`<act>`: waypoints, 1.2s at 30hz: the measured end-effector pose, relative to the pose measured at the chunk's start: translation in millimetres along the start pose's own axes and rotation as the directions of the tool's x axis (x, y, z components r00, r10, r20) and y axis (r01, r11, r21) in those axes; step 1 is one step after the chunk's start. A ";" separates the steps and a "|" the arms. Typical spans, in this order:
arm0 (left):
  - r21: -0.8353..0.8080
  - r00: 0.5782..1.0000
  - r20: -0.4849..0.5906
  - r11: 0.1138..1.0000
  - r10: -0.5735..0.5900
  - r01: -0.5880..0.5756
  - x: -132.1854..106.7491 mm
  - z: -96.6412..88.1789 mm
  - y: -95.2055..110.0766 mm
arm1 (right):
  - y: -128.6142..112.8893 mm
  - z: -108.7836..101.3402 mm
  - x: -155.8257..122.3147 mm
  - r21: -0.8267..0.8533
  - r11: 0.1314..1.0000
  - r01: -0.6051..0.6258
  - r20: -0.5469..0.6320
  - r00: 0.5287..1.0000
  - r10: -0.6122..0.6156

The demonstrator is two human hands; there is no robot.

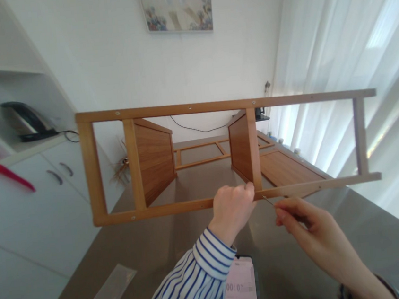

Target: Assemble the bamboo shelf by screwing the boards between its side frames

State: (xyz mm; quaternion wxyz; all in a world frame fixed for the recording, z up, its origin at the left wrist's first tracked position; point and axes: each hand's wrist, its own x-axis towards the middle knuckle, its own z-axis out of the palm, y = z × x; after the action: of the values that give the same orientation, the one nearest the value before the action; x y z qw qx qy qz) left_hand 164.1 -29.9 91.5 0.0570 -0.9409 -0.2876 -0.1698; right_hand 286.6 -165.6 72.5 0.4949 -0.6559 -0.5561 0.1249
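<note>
A wooden side frame (177, 208) with crossbars stands on its long edge before me, joined to two wooden shelf panels, a left panel (156, 161) and a right panel (240, 147). My left hand (232, 208) is closed around the lower rail, just left of the joint with the right panel. Between the thumb and fingers of my right hand (311, 228) is a thin metal hex key (269, 202). Its tip meets the bolt in the lower rail near that joint; my fingers hide its other end. Bolt heads (190, 107) dot the upper rail.
Behind lie another wooden frame (202, 154) and a loose wooden panel (290, 166) on the grey table (195, 245). A clear plastic bag (109, 294) and a phone (240, 283) showing a timer are nearer. Left are a kettle (28, 121) and white cabinets; right hangs a curtain (354, 57).
</note>
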 end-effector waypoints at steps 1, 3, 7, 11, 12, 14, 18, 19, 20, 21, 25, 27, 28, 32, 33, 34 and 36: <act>-0.003 1.000 0.000 1.000 0.001 -0.001 0.1 -0.1 0.0 | -0.1 1.2 0.6 0.075 0.996 -0.046 0.018 0.999 0.045; 0.000 1.000 -0.009 1.000 0.004 -0.004 0.1 0.0 -0.2 | -0.6 3.5 2.0 0.213 0.969 -0.126 0.054 0.992 0.117; 0.018 1.000 -0.018 1.000 0.014 -0.014 -0.1 0.8 -0.7 | -0.9 5.6 4.7 0.394 0.886 -0.243 0.110 0.970 0.217; 0.028 1.000 -0.022 1.000 0.014 -0.014 -0.4 1.1 -0.5 | 1.5 3.0 4.7 0.437 0.855 -0.278 0.139 0.961 0.241; 0.031 0.999 -0.030 0.999 0.012 -0.011 -0.5 1.1 -0.4 | 2.6 1.8 4.3 0.433 0.858 -0.276 0.157 0.961 0.230; 0.040 0.999 -0.042 0.999 0.012 -0.010 -0.7 1.0 -0.2 | 4.9 -1.0 3.4 0.410 0.874 -0.261 0.196 0.961 0.195; 0.047 0.999 -0.043 0.999 0.015 -0.013 -0.9 1.1 -0.4 | 8.6 -8.2 4.4 0.229 0.963 -0.142 0.203 0.975 0.096; 0.046 0.999 -0.044 0.999 0.014 -0.012 -0.9 1.1 -0.4 | 9.0 -10.3 5.4 0.142 0.986 -0.085 0.192 0.980 0.057; 0.044 0.999 -0.044 0.999 0.013 -0.011 -0.9 1.1 -0.3 | 9.1 -12.5 6.5 0.049 0.999 -0.019 0.188 0.982 0.009; 0.042 0.999 -0.042 0.999 0.011 -0.009 -0.8 1.0 -0.2 | 9.0 -14.6 7.8 -0.036 0.998 0.053 0.186 0.981 -0.045; 0.032 1.000 -0.021 0.999 0.000 0.001 -0.7 -0.2 0.5 | 7.3 -22.2 11.9 -0.216 0.928 0.303 0.202 0.944 -0.261; 0.028 1.000 -0.011 1.000 -0.001 0.002 -0.6 -1.2 0.9 | 6.2 -24.4 13.2 -0.254 0.886 0.389 0.208 0.916 -0.342; 0.028 1.000 -0.005 1.000 -0.001 0.001 -0.6 -1.8 1.0 | 5.7 -25.0 13.6 -0.268 0.868 0.418 0.214 0.904 -0.370; 0.028 1.000 0.009 1.000 -0.004 0.003 -0.3 -2.9 1.1 | 3.4 -23.7 14.8 -0.293 0.842 0.453 0.213 0.889 -0.405; 0.027 1.000 0.007 1.000 -0.002 0.002 -0.3 -2.8 0.9 | 3.0 -22.6 14.8 -0.294 0.844 0.447 0.205 0.893 -0.401; 0.026 1.000 0.003 1.000 0.001 -0.001 -0.3 -2.4 0.7 | 2.8 -21.3 14.6 -0.295 0.849 0.439 0.194 0.897 -0.397; 0.028 1.000 -0.006 1.000 0.011 -0.011 -0.4 -1.4 0.2 | 2.8 -18.3 13.9 -0.296 0.861 0.414 0.169 0.910 -0.379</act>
State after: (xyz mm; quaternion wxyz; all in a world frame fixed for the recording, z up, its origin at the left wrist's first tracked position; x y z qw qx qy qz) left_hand 163.5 -30.5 92.7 0.0719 -0.9410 -0.2845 -0.1684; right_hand 306.2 -162.8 84.4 0.3654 -0.5923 -0.7171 -0.0388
